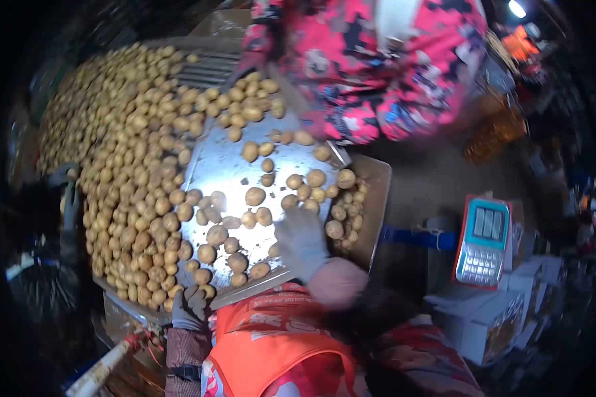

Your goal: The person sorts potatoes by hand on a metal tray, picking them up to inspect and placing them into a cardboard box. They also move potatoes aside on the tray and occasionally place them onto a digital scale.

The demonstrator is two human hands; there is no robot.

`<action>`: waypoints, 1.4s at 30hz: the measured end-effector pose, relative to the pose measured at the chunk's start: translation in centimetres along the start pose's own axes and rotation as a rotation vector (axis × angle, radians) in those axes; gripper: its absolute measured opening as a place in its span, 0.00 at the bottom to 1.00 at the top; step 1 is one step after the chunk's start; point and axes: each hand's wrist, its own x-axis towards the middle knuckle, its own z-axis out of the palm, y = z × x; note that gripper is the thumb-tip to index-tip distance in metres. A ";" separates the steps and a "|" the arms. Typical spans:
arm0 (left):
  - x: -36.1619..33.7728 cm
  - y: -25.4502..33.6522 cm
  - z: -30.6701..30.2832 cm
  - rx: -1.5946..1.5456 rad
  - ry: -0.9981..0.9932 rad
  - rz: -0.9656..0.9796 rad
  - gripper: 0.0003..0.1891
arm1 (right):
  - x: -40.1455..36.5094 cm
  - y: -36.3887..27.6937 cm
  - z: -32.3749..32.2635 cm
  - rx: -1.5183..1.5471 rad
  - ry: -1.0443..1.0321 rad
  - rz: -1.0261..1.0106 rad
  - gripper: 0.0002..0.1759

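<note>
My right hand (301,243), in a grey glove, lies over the right side of a shiny metal tray (235,175). Its fingers are stretched out, somewhat blurred, close to loose potatoes (304,192) at the tray's end. Just beyond that end, a cardboard box (371,228) holds many potatoes. My left hand (190,308), also gloved, rests at the tray's near left corner with its fingers apart, right by potatoes at the edge. To the left of the tray spreads a large heap of potatoes (136,178).
Across the tray, a person in pink patterned clothing (377,79) reaches toward potatoes. Another gloved hand (69,188) is at the heap's far left. A teal scale display (485,241) stands right of the box on a blue arm (417,238). White cartons (487,317) are stacked lower right.
</note>
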 end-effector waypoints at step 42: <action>-2.2 -0.1 4.6 -0.221 -0.005 -0.176 0.29 | 28.1 0.0 3.8 -0.122 0.125 -0.017 0.29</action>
